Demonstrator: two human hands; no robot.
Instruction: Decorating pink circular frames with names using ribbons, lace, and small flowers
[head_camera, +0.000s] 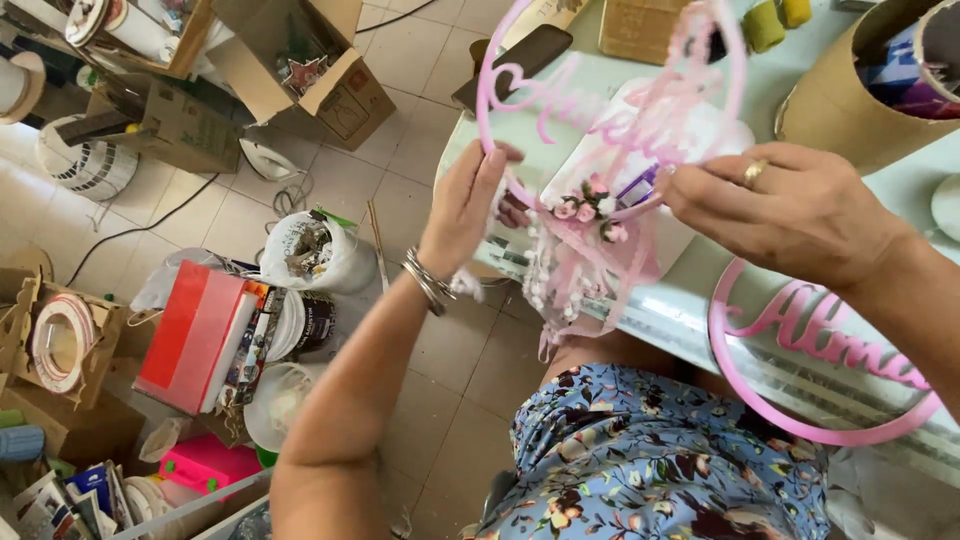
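A thin, glossy pink hoop (497, 75) with cut-out cursive lettering across its middle is held up over the pale table edge (640, 320); small fabric flowers (590, 212) in pink and white sit at its six o'clock, with pale ribbons (560, 290) and lacy strands hanging loose below; the left hand (470, 205) pinches the rim at about eight o'clock, fingers pressed together on it; the right hand (790, 205), wearing a gold ring, pinches the rim at about four o'clock; a second pink hoop (800, 425) of the same make lies flat on the table at the right hand's six o'clock; a brown cardboard tube (840, 100) stands at its twelve o'clock.
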